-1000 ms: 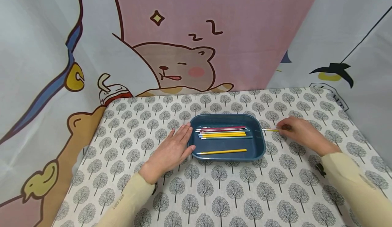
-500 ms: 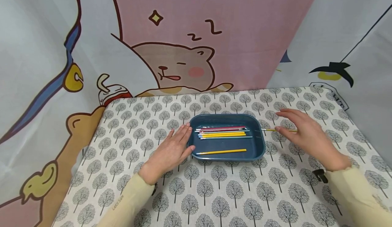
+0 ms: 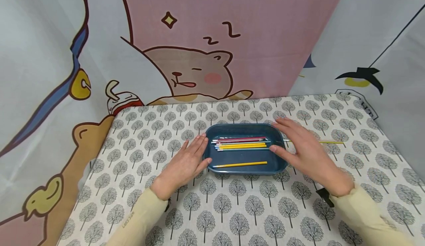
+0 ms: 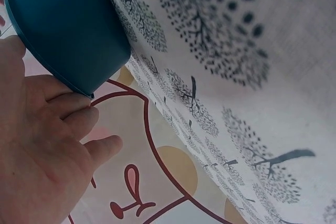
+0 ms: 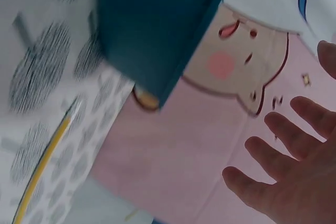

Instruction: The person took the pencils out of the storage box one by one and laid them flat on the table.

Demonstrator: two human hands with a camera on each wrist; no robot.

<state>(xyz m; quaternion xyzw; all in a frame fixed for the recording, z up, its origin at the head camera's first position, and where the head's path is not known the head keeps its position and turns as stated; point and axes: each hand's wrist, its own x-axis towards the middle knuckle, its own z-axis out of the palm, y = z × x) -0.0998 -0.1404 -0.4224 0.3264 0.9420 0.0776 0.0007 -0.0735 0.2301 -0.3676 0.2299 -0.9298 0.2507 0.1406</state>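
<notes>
A dark blue plastic tray (image 3: 242,156) stands on the patterned cloth. Inside it, several pencils (image 3: 240,145) in red, yellow and green lie close together; one yellow pencil (image 3: 240,164) lies apart near the front wall. My left hand (image 3: 186,163) rests its extended fingers on the tray's left rim, as the left wrist view also shows against the tray (image 4: 68,30). Over the right end of the tray hovers my right hand (image 3: 307,155), fingers spread and holding nothing. Another yellow pencil (image 3: 333,142) lies on the cloth to the tray's right, partly hidden by that hand.
The table's cloth (image 3: 252,216) is white with grey trees. Behind and at both sides hang curtains (image 3: 265,35) with cartoon animals. A small black object (image 3: 325,197) shows at the right wrist.
My right hand has let go of the yellow pencil on the cloth, opened, and moved left to the tray's right end. The left hand and tray have stayed put.
</notes>
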